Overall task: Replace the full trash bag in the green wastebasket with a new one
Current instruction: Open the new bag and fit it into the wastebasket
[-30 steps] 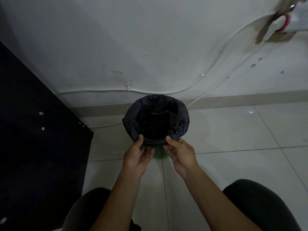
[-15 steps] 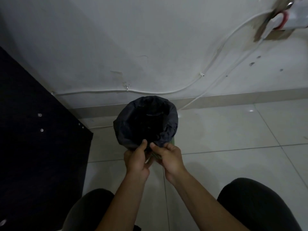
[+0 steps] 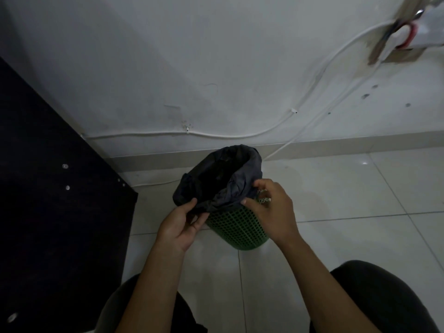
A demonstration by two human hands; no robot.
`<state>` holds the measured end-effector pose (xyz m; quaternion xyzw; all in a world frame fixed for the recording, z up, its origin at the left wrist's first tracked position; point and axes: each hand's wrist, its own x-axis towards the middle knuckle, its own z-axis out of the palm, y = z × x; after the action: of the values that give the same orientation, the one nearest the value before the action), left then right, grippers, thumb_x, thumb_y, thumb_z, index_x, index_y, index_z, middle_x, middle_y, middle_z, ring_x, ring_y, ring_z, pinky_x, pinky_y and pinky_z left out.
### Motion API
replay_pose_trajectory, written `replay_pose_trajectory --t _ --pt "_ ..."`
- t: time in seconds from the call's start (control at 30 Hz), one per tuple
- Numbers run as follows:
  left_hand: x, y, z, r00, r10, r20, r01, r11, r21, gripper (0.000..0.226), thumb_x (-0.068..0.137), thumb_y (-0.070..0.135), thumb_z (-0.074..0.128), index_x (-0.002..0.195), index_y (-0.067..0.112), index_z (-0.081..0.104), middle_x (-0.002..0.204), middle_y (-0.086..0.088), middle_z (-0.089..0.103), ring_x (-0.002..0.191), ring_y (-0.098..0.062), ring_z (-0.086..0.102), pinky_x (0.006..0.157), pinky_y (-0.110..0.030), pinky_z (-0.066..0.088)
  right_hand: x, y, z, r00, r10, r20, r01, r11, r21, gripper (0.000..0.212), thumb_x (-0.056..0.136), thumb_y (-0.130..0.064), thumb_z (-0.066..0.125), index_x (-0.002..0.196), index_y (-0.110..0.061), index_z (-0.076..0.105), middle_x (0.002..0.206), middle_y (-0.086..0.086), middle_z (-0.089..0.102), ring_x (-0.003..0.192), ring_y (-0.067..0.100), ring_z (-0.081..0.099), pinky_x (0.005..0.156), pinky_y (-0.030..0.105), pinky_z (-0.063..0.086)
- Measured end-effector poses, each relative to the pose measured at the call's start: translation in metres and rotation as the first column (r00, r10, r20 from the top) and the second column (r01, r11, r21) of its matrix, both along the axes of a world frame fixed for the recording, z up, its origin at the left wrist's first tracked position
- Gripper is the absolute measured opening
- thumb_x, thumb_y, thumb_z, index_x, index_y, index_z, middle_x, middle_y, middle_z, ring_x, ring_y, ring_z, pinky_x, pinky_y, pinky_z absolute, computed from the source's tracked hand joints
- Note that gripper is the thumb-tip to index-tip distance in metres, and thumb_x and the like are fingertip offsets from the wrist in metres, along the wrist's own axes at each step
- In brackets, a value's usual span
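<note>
Lining black trash bag: is sitting in the green wastebasket on the floor, cuff draping its far rim.
Left hand: is pinching the near cuff, likely to peel it free.
Right hand: is gripping the bag edge at the rim, likely steadying.

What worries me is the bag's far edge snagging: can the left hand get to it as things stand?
Probably yes: the left hand grips the bag at its near edge, and only the open mouth lies between; it would need to let go first.
</note>
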<state>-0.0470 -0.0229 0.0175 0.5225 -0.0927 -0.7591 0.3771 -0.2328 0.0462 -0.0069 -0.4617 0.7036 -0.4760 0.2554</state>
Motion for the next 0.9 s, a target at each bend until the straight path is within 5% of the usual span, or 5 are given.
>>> replay_pose_trajectory --t 0.17,0.43,0.53,0.7,0.9 --pt "0.002 -0.001 -0.003 1.000 -0.008 0.004 0.008 1.000 0.022 0.031 0.095 0.002 0.056 0.126 0.000 0.055 0.116 -0.016 0.061 0.111 -0.025 0.058 0.072 -0.037 0.052 -0.007 0.000 0.001 0.989 -0.008 -0.147 -0.012 0.991 -0.135 0.014 0.084 -0.001 0.068 0.083 -0.015 0.069 0.079 -0.005 0.067 0.074 0.004 0.059 0.072 0.007 0.043" --pt "0.001 0.000 -0.005 0.999 -0.027 0.021 0.027 1.000 0.003 0.025 0.095 0.003 0.056 0.119 0.004 0.056 0.109 -0.012 0.061 0.113 -0.023 0.054 0.073 -0.036 0.051 -0.006 -0.006 0.021 0.663 -0.031 0.748 -0.008 0.999 0.048 0.017 0.089 0.006 0.059 0.083 -0.009 0.060 0.071 0.014 0.066 0.064 0.023 0.062 0.058 0.029 0.052" --pt "0.000 0.001 -0.006 1.000 -0.014 0.026 0.014 1.000 0.008 0.024 0.095 0.001 0.055 0.119 0.004 0.056 0.108 -0.012 0.061 0.108 -0.023 0.056 0.081 -0.037 0.050 -0.004 -0.004 0.021 0.535 -0.055 0.843 0.013 0.998 0.057 0.016 0.092 0.004 0.054 0.090 -0.003 0.067 0.080 0.014 0.068 0.070 0.024 0.064 0.064 0.029 0.056" --pt "-0.001 0.002 -0.006 1.000 -0.013 0.020 0.013 1.000 0.009 0.024 0.094 0.001 0.056 0.118 0.003 0.057 0.107 -0.012 0.063 0.107 -0.023 0.058 0.073 -0.037 0.052 0.002 -0.004 0.017 0.648 -0.078 0.758 0.105 0.994 0.013 0.016 0.085 0.004 0.068 0.097 -0.006 0.063 0.086 0.014 0.069 0.076 0.022 0.065 0.067 0.027 0.056" --pt "-0.009 0.009 -0.007 0.997 -0.050 0.066 0.053 0.998 -0.042 0.012 0.095 0.002 0.057 0.105 0.005 0.061 0.105 -0.012 0.064 0.094 -0.021 0.061 0.065 -0.032 0.060 0.010 -0.006 0.016 0.188 -0.308 0.933 0.257 0.932 0.256 0.005 0.087 0.005 0.064 0.091 0.002 0.064 0.081 0.013 0.067 0.065 0.016 0.065 0.058 0.022 0.057"
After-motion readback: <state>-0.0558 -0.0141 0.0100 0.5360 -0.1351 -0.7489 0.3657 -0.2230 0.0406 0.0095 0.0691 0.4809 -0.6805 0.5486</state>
